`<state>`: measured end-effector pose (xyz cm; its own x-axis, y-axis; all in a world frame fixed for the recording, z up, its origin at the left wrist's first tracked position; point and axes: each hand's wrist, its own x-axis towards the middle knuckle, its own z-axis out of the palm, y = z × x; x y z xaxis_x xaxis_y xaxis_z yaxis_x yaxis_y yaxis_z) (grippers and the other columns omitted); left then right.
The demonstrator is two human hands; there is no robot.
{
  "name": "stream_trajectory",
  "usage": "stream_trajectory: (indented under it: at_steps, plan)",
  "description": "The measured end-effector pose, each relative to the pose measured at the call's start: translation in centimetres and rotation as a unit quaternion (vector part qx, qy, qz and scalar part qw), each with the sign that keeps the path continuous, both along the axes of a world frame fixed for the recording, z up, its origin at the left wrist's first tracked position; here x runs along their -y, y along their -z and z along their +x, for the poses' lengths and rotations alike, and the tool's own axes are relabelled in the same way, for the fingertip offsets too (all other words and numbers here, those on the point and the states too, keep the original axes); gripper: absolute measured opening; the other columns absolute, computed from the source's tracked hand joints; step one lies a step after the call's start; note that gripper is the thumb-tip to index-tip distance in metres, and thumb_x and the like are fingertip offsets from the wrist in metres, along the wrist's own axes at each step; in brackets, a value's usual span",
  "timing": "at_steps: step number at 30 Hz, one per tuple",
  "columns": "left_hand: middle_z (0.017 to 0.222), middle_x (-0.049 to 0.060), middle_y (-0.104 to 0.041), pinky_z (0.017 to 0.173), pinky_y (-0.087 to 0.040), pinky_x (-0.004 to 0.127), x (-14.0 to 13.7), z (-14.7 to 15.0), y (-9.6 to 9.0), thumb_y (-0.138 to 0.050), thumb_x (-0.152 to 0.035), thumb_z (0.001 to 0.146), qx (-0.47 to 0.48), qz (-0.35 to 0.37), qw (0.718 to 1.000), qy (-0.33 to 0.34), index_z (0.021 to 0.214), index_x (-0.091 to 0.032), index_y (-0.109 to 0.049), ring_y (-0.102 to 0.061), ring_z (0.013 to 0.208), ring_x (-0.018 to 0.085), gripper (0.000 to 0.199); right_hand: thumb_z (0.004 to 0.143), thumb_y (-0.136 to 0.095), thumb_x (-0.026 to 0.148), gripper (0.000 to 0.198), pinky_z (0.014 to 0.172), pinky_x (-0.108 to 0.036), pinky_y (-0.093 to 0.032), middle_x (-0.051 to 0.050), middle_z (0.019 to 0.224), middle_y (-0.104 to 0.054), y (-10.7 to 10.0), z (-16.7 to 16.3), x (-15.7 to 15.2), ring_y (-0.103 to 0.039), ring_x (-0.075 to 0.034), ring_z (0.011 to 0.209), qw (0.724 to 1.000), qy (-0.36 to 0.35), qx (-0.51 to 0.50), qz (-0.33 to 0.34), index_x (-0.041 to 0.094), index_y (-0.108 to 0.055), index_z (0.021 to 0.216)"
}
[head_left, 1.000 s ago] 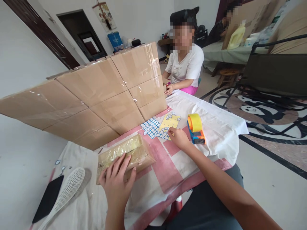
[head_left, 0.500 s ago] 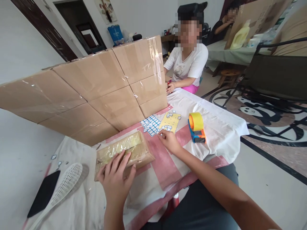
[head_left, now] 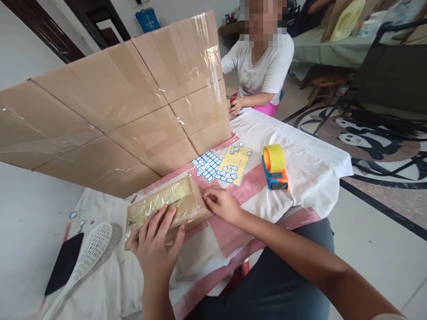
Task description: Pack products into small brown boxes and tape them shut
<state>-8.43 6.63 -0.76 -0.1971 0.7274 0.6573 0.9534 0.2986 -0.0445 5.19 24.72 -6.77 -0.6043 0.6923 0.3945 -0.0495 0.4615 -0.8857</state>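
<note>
A small cardboard box [head_left: 196, 213] with clear tape over its top lies on the table before me. My left hand [head_left: 155, 242] rests on its top and near side with fingers spread. At the box's right end is my right hand [head_left: 223, 204], thumb and forefinger pinched together. Whatever sits in that pinch is too small to name. Just beyond lie a sheet of white stickers with blue outlines [head_left: 209, 165] and a yellow sticker sheet [head_left: 237, 156] with loose white pieces on it.
A tall wall of taped cardboard boxes [head_left: 136, 102] stands behind the small box. An orange and blue tape dispenser with yellow tape [head_left: 275, 166] stands right. At left lie a white slotted spoon [head_left: 95, 249] and a black flat object [head_left: 65, 262]. Another person [head_left: 262, 75] sits across.
My right hand has moved left and nearer, from beside the sticker sheets to the small box's right end, still pinched. My left hand stays on the box. The view has tilted down.
</note>
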Motion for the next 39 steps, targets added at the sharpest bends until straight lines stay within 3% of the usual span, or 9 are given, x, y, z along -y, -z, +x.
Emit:
stream_trajectory:
  at_steps: [7, 16, 23, 27, 29, 33, 36, 39]
  plan:
    - [0.132, 0.006, -0.07, 0.099, -0.031, 0.047, -0.1, 0.1, -0.1, -0.065, -0.04, 0.088, -0.008, 0.0, 1.0, -0.001, 0.133, -0.031, -0.062, -0.066, 0.113, 0.029, 0.046, 0.089, -0.057, 0.009, 0.012, 0.069, -0.026, -0.046, -0.002, 0.085, -0.066, -0.1, 0.2, 0.1, -0.061, -0.015, 0.075, 1.0, -0.016, -0.004, 0.006, 0.02, -0.062, 0.088]
    - [0.134, 0.006, -0.069, 0.099, -0.03, 0.047, -0.1, -0.1, -0.3, -0.067, -0.04, 0.087, 0.003, -0.019, 1.0, 0.007, 0.135, -0.033, -0.06, -0.065, 0.114, 0.03, 0.049, 0.086, -0.047, 0.001, 0.027, 0.08, -0.029, -0.049, -0.005, 0.093, -0.064, -1.0, 1.6, 2.3, -0.062, -0.018, 0.087, 0.999, -0.042, 0.001, 0.018, 0.02, -0.065, 0.094]
    - [0.136, 0.006, -0.067, 0.1, -0.028, 0.047, 0.1, 0.2, -0.5, -0.065, -0.039, 0.089, 0.012, -0.036, 0.999, -0.001, 0.133, -0.032, -0.06, -0.062, 0.118, 0.029, 0.045, 0.088, -0.043, 0.003, 0.048, 0.087, -0.033, -0.053, -0.006, 0.1, -0.065, 0.0, 2.4, 1.8, -0.065, -0.017, 0.091, 0.994, -0.067, -0.039, -0.072, 0.017, -0.066, 0.128]
    - [0.136, 0.006, -0.067, 0.101, -0.027, 0.047, 0.1, 0.3, -0.6, -0.064, -0.041, 0.089, 0.008, -0.041, 0.999, -0.001, 0.134, -0.032, -0.06, -0.062, 0.118, 0.029, 0.045, 0.086, -0.046, 0.003, 0.05, 0.096, -0.036, -0.051, -0.007, 0.109, -0.065, 0.3, 1.7, 2.1, -0.064, -0.019, 0.104, 0.989, -0.111, -0.041, -0.092, 0.02, -0.067, 0.128]
    - [0.136, 0.006, -0.067, 0.1, -0.027, 0.047, 0.0, 0.2, -0.6, -0.064, -0.041, 0.09, 0.005, -0.045, 0.999, -0.004, 0.134, -0.031, -0.06, -0.062, 0.117, 0.029, 0.046, 0.083, -0.05, 0.003, 0.056, 0.089, -0.033, -0.053, -0.006, 0.107, -0.065, 0.4, 1.4, 2.4, -0.063, -0.018, 0.098, 0.987, -0.107, -0.035, -0.117, 0.022, -0.063, 0.134]
    - [0.135, 0.006, -0.069, 0.098, -0.029, 0.047, 0.0, 0.2, -0.5, -0.064, -0.04, 0.09, -0.006, -0.033, 0.999, -0.003, 0.134, -0.031, -0.06, -0.064, 0.113, 0.029, 0.045, 0.078, -0.055, 0.002, 0.064, 0.065, -0.025, -0.048, 0.001, 0.083, -0.06, 0.8, 1.2, 2.2, -0.055, -0.013, 0.069, 0.978, -0.106, -0.012, -0.18, 0.022, -0.059, 0.138]
    - [0.132, 0.007, -0.07, 0.097, -0.031, 0.046, -0.1, 0.3, -0.5, -0.064, -0.04, 0.09, -0.012, -0.022, 1.0, -0.002, 0.131, -0.031, -0.062, -0.064, 0.112, 0.029, 0.043, 0.077, -0.058, 0.003, 0.058, 0.062, -0.024, -0.043, 0.002, 0.081, -0.058, 0.7, 1.5, 2.2, -0.052, -0.012, 0.066, 0.977, -0.098, -0.008, -0.188, 0.021, -0.065, 0.131]
    - [0.131, 0.007, -0.071, 0.097, -0.031, 0.046, -0.2, 0.4, -0.5, -0.062, -0.041, 0.091, -0.009, -0.017, 1.0, -0.007, 0.13, -0.03, -0.063, -0.065, 0.11, 0.028, 0.041, 0.078, -0.055, 0.002, 0.042, 0.064, -0.024, -0.043, 0.001, 0.082, -0.058, 0.1, 2.1, 3.0, -0.052, -0.012, 0.068, 0.983, -0.071, -0.027, -0.17, 0.02, -0.074, 0.112]
